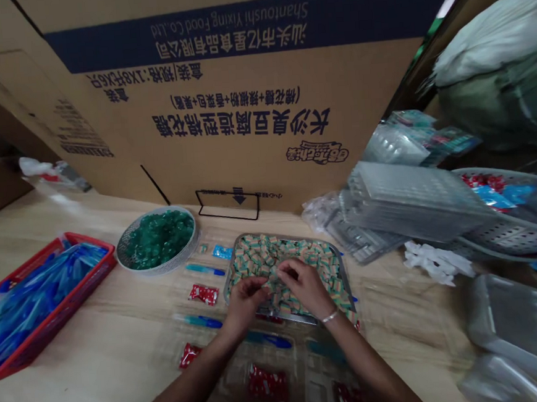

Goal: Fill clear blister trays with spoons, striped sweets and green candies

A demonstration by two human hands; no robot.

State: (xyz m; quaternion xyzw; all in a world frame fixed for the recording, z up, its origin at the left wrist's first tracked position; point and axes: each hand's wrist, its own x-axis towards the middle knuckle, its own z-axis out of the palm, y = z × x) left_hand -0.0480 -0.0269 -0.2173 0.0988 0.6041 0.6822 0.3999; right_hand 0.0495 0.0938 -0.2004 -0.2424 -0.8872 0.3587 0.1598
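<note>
Both my hands are over a metal tray (235, 253) heaped with small striped candy packets (272, 253). My left hand (244, 299) curls its fingers into the pile at the tray's near left part. My right hand (305, 285), with a bracelet on the wrist, pinches packets beside it. Clear plastic blister trays (273, 374) lie under my forearms, with red packets (204, 294) and blue pens (204, 270) set in their pockets.
A round basket of green wrapped candies (158, 237) stands left of the tray. At the far left, a red basket (48, 305) holds blue pens. Stacks of clear plastic trays (408, 205) and grey baskets (508, 232) crowd the right. A big cardboard box (241, 91) walls the back.
</note>
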